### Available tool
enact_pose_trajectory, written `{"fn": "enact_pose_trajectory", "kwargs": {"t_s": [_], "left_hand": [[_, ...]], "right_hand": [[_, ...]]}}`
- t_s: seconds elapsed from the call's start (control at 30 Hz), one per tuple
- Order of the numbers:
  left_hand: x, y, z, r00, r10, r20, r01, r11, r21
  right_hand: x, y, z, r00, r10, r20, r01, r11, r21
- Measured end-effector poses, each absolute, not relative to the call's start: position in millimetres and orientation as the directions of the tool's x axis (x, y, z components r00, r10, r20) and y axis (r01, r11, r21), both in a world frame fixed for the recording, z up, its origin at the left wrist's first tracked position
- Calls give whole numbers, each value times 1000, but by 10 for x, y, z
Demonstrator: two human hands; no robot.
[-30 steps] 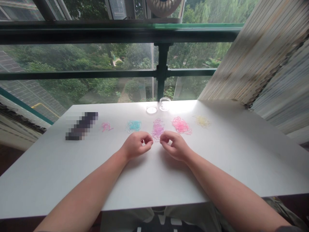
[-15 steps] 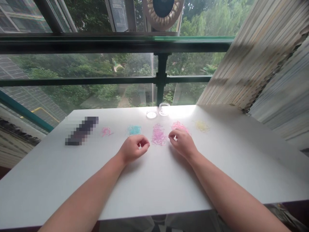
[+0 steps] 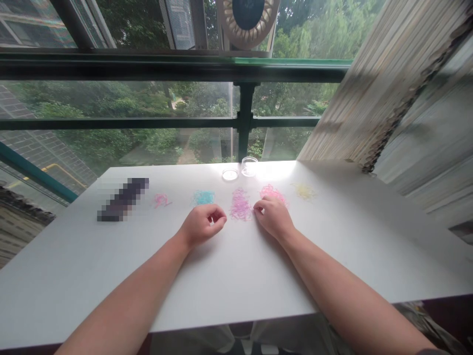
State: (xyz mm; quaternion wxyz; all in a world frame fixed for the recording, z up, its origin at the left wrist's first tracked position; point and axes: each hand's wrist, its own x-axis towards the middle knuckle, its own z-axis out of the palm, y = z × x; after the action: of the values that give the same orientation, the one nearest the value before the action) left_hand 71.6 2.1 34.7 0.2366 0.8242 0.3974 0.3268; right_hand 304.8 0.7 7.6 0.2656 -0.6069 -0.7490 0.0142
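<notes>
A purple pile of thin little loops, which look like small rubber bands, lies on the white table between my hands. Left of that pile, my left hand is closed in a pinch, just in front of a turquoise pile. My right hand is also pinched, its fingertips at the purple pile's right edge. It partly covers a bright pink pile behind it. Anything between the fingertips of either hand is too small to make out.
A small pink pile and a blurred-out dark object lie on the left. Pale yellow bands are to the right. A clear round lid and clear cup stand at the back, by the window railing. A curtain hangs right.
The whole view has shifted slightly, so the table and piles appear a little further left. Both hands keep their pinched shape; the right one has edged very slightly toward the purple pile.
</notes>
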Motion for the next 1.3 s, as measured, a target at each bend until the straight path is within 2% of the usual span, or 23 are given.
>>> {"fn": "enact_pose_trajectory", "kwargs": {"t_s": [0.5,0.73,0.87,0.97,1.1,1.3], "left_hand": [[680,46,352,456,819,350,518,-563,643],[582,105,366,395,838,376,556,-544,629],[513,156,345,361,842,401,563,-539,626],[489,174,335,343,851,398,572,-525,630],[494,169,338,337,860,383,586,-510,630],[512,161,337,344,861,373,580,-508,637]], "right_hand": [[3101,2,89,-85,928,364,890,234,-392],[3136,-1,120,-23,908,419,818,258,-513],[3154,-39,182,-193,918,348,757,365,-543],[3154,-78,216,-305,912,273,754,407,-516],[3119,-103,211,-337,919,205,786,394,-476],[3076,-99,192,-345,916,205,786,401,-470]]}}
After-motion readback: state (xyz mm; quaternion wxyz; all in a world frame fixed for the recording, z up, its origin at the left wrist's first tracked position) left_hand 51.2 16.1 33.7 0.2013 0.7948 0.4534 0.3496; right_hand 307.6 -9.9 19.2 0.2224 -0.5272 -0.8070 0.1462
